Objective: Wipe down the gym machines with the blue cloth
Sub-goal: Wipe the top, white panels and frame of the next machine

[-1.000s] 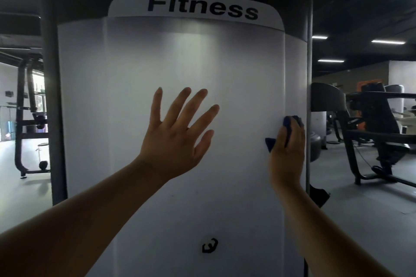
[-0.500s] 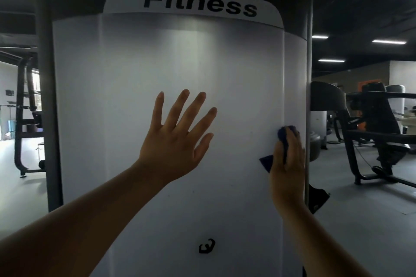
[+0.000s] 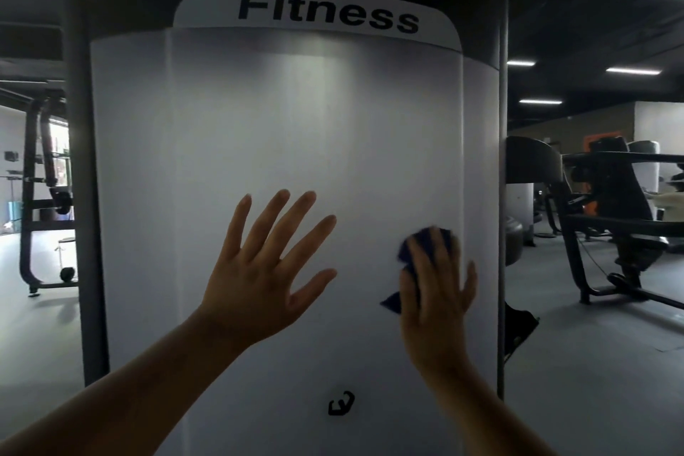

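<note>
Blue cloth point(image 3: 411, 248): pressed under my right hand point(image 3: 436, 285), grip released, fingers flat.
White panel point(image 3: 296, 122): wipes best with even, overlapping passes.
Left hand point(image 3: 259, 270): splayed left of that grip, released.

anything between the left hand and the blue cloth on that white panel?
Nothing. In the head view, only bare white panel separates the left hand from the blue cloth, which the right hand presses flat against it.

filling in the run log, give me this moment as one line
stage: wipe of white panel | right hand: flat, pressing blue cloth on panel | left hand: open, fingers spread
</note>
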